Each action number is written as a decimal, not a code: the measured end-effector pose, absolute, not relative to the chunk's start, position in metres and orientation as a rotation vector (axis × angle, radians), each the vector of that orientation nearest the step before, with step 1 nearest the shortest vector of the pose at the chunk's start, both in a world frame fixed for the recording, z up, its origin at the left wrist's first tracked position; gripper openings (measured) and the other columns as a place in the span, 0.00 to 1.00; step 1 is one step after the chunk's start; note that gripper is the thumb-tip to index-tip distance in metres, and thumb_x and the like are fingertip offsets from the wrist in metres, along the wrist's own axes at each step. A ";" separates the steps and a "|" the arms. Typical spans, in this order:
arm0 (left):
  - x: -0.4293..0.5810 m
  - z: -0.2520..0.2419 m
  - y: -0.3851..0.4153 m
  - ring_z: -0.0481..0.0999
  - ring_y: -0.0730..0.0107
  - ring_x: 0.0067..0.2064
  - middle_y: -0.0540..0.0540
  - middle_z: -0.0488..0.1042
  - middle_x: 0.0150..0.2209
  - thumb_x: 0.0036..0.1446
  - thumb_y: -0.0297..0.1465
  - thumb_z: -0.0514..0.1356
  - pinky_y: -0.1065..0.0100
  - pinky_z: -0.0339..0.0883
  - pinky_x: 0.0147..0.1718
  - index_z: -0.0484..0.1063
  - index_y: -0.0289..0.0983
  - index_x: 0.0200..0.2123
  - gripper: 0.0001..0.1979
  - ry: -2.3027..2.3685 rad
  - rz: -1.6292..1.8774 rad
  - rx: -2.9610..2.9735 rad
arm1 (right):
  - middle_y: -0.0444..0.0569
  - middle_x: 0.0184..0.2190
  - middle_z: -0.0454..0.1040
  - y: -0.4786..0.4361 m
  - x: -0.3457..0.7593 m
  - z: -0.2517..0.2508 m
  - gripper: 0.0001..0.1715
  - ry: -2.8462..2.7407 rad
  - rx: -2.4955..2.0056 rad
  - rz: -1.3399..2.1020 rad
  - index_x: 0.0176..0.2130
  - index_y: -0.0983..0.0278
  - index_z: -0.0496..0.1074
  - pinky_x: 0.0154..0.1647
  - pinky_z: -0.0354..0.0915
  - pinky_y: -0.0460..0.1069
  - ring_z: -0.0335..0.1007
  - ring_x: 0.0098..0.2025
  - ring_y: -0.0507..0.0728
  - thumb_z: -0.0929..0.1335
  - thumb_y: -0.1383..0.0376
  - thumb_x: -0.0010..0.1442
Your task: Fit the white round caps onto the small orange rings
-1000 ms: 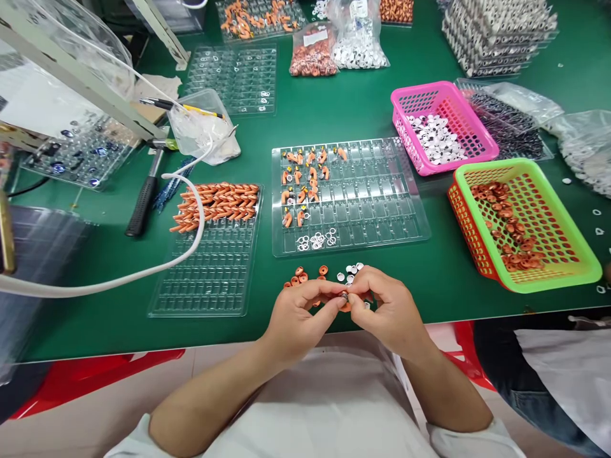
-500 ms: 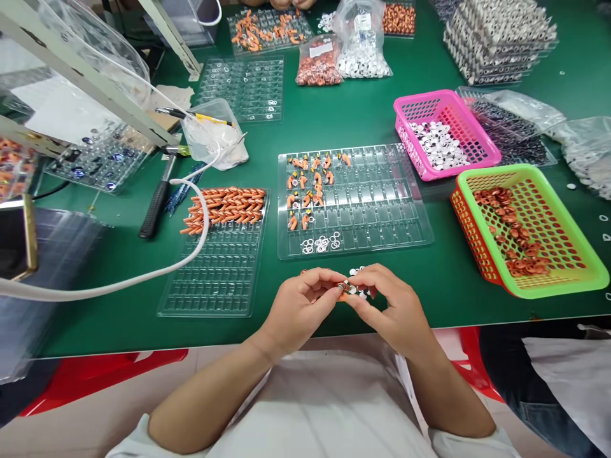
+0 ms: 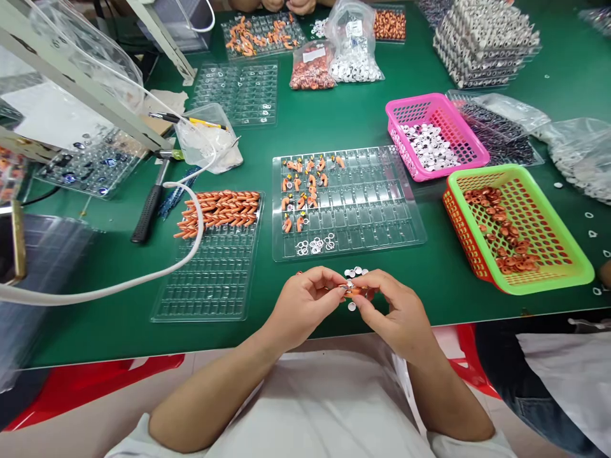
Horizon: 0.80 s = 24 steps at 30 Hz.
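Note:
My left hand (image 3: 308,305) and my right hand (image 3: 396,312) meet near the table's front edge, both with fingers pinched. Between their fingertips is a small orange plastic part (image 3: 353,292) with something white and shiny at its top, too small to make out. Both hands touch this part. Small white discs (image 3: 356,271) lie on the green table just behind and below the fingertips. Beyond the hands is a clear compartment tray (image 3: 372,219), with curved orange parts (image 3: 300,184) in its left pockets and white rings (image 3: 316,245) along its front row.
A second clear tray (image 3: 205,280) holds rows of orange parts, with a white cable (image 3: 181,261) across it. A hammer (image 3: 150,203) lies left. Pink (image 3: 477,156) and green (image 3: 582,273) baskets stand right. Other people's hands (image 3: 291,5) show at the back.
The orange part now shows more fully between my fingertips, and more of the white discs is visible. The whole view has shifted slightly. Both hands stay pinched together in about the same place.

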<state>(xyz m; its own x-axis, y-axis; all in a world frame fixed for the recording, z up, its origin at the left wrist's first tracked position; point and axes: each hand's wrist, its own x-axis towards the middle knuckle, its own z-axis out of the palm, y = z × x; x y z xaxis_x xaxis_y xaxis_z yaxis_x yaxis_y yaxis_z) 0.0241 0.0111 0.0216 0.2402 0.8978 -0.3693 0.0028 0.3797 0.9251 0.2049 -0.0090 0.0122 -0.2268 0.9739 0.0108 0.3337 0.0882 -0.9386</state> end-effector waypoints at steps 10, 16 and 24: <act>0.027 0.023 0.013 0.80 0.69 0.28 0.46 0.82 0.29 0.48 0.28 0.69 0.68 0.78 0.33 0.80 0.33 0.33 0.07 1.168 0.681 0.843 | 0.46 0.37 0.73 -0.009 0.209 0.010 0.15 -1.608 -1.290 1.249 0.46 0.57 0.71 0.39 0.67 0.50 0.69 0.36 0.54 0.66 0.72 0.60; 0.027 0.021 0.012 0.80 0.69 0.27 0.47 0.80 0.26 0.47 0.27 0.68 0.69 0.77 0.30 0.79 0.33 0.32 0.06 1.216 0.658 0.902 | 0.46 0.38 0.73 -0.007 0.210 0.011 0.13 -1.630 -1.298 1.242 0.45 0.58 0.71 0.39 0.66 0.49 0.69 0.36 0.54 0.66 0.71 0.61; 0.025 0.014 0.008 0.79 0.68 0.29 0.47 0.80 0.27 0.50 0.28 0.65 0.69 0.75 0.31 0.78 0.34 0.33 0.06 1.272 0.613 1.062 | 0.44 0.36 0.72 -0.005 0.211 0.016 0.15 -1.711 -1.268 1.227 0.45 0.58 0.72 0.38 0.65 0.48 0.68 0.36 0.53 0.66 0.73 0.60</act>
